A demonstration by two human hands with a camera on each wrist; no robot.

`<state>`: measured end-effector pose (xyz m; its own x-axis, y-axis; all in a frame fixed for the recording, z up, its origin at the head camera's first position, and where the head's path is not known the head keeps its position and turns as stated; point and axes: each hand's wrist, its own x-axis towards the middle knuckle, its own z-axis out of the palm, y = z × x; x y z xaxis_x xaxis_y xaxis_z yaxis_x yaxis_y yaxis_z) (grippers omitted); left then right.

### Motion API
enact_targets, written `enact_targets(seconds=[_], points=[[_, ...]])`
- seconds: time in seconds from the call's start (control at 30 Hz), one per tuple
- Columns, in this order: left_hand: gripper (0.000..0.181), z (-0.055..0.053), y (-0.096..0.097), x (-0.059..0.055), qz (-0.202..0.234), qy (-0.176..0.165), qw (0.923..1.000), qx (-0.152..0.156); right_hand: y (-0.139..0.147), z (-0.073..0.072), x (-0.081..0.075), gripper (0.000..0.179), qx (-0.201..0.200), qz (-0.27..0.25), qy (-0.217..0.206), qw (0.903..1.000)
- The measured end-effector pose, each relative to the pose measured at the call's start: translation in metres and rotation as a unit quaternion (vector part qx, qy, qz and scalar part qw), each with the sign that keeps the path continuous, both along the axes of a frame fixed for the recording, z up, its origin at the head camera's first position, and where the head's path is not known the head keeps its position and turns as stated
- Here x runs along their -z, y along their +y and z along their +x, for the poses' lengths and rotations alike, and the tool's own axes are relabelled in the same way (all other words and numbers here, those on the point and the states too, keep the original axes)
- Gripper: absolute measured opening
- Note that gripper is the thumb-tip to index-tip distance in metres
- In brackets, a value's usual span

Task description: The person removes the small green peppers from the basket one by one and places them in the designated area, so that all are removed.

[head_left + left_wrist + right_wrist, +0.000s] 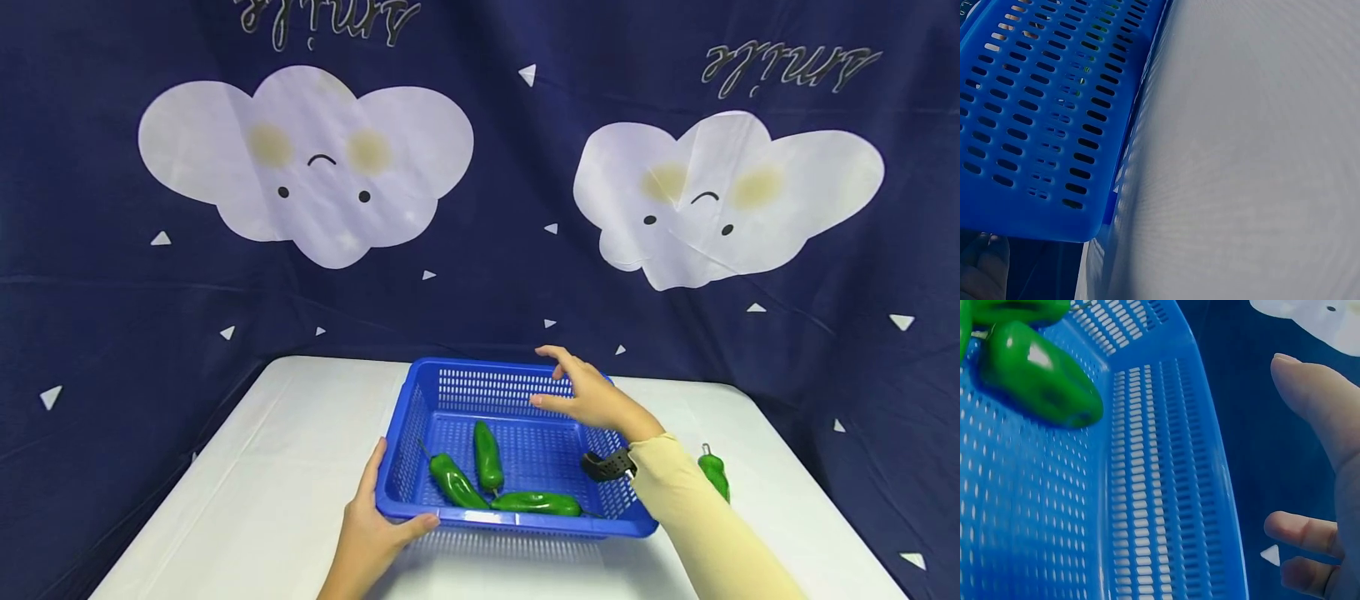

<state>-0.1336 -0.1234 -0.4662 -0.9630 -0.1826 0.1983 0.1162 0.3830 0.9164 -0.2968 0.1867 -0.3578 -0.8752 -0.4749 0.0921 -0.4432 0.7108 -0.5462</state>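
A blue plastic basket with slotted walls stands on the white table. Three green peppers lie inside: one pepper in the middle, another at the left, a third along the front wall. My left hand holds the basket's front left corner, thumb at the front rim and fingers along the left side. Its fingertips show just past the rim in the left wrist view. Above the basket's back right part, my right hand has its fingers spread and holds nothing.
Right of the basket, a further green pepper lies on the table, partly hidden by the right sleeve. A dark blue cloth with white clouds hangs behind the table. A black band circles the right wrist.
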Motion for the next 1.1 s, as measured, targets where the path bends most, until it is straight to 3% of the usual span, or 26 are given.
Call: enact_targets(seconds=[0.53, 0.83, 1.1], points=[[0.124, 0.001, -0.002, 0.001, 0.007, 0.008, 0.9999, 0.004, -0.048, 0.001, 0.017, 0.079, -0.025, -0.016, -0.059, 0.9978], [0.124, 0.003, -0.003, 0.001, 0.0, 0.018, 0.9998, 0.002, -0.064, 0.003, 0.038, 0.077, -0.058, 0.004, -0.081, 0.995], [0.122, 0.003, -0.001, 0.001, -0.001, 0.007, 1.0, -0.005, -0.07, 0.007, 0.05, 0.075, -0.086, 0.041, -0.12, 0.9883]])
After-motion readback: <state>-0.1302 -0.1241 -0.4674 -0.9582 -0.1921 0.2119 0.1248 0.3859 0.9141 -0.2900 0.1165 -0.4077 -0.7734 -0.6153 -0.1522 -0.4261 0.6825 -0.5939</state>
